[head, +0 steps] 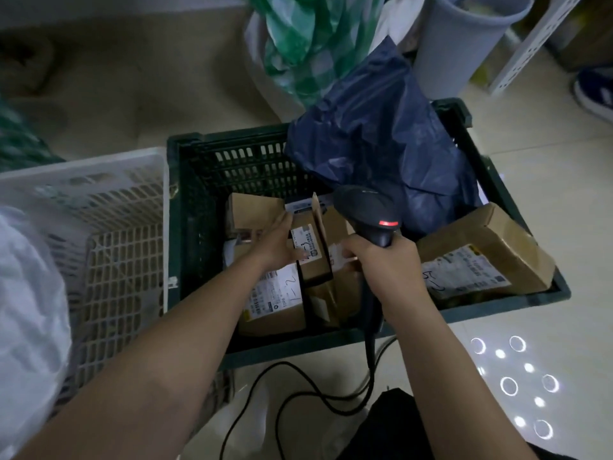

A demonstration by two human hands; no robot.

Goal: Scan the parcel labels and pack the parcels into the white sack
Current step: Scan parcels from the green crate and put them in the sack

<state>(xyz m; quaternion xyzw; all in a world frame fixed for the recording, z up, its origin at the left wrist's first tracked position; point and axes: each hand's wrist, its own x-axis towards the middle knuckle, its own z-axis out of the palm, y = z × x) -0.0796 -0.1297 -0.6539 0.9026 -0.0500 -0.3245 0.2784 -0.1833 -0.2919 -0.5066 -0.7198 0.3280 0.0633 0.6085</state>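
A dark green crate (331,343) holds several brown cardboard parcels with white labels. My left hand (277,242) reaches into the crate and holds a small narrow box (313,257) marked with a handwritten number. My right hand (381,257) grips the handle of a black barcode scanner (368,210), whose red light glows and whose head points down at the boxes. A larger box (277,300) lies under my left wrist. Another labelled box (481,260) leans at the crate's right side. A dark blue plastic mailer (381,134) stands at the back. The white sack (26,310) bulges at the left edge.
A white plastic basket (109,234) stands left of the crate. The scanner's black cable (298,393) loops on the tiled floor in front. A grey bin (464,38), a green-and-white bag (308,38) and a perforated metal post (530,38) stand behind. A shoe (593,91) shows at far right.
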